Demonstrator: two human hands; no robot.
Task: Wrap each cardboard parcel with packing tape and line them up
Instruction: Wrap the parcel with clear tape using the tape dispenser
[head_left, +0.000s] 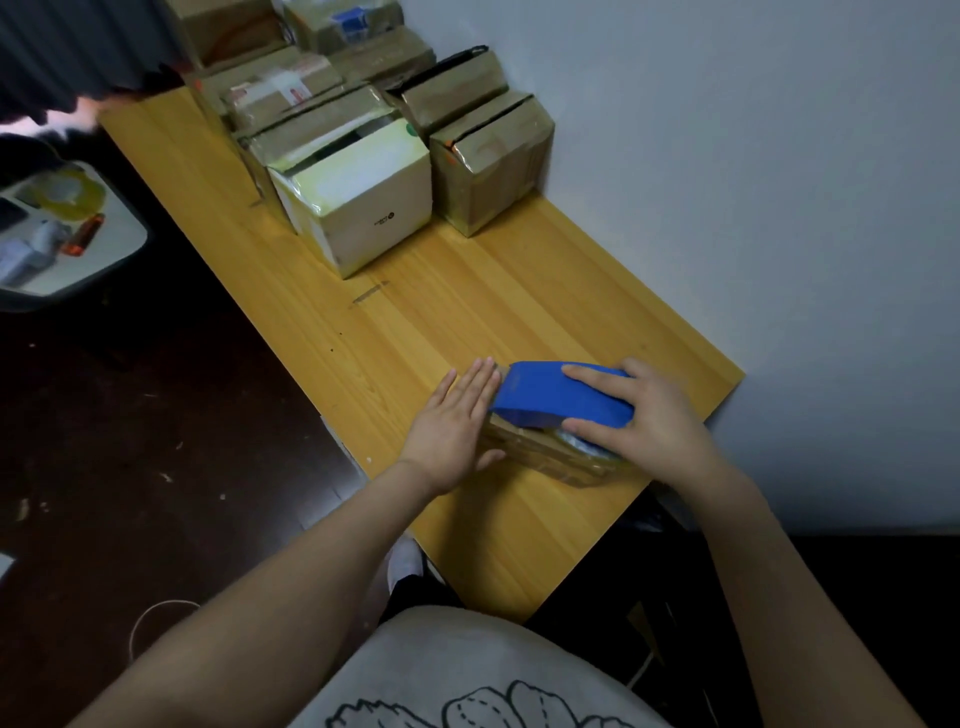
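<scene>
Your left hand (452, 431) lay flat against the left end of the cardboard parcel (540, 454), fingers (480, 382) straight and holding nothing, bracing it on the counter (467, 312) by the near-right edge. The parcel's long axis ran left to right beneath the blue tape dispenser (550, 397). Your right hand (644, 415) gripped that dispenser from above, so any pull probably had to follow that axis.

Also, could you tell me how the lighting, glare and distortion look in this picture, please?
Head view: dim, even light, floor at left nearly black; tape glare on the pale box at the far end; wide-angle lens slants the table and wall; blue tape dispenser in the right hand fairly sharp; top-left corner smeared.
</scene>
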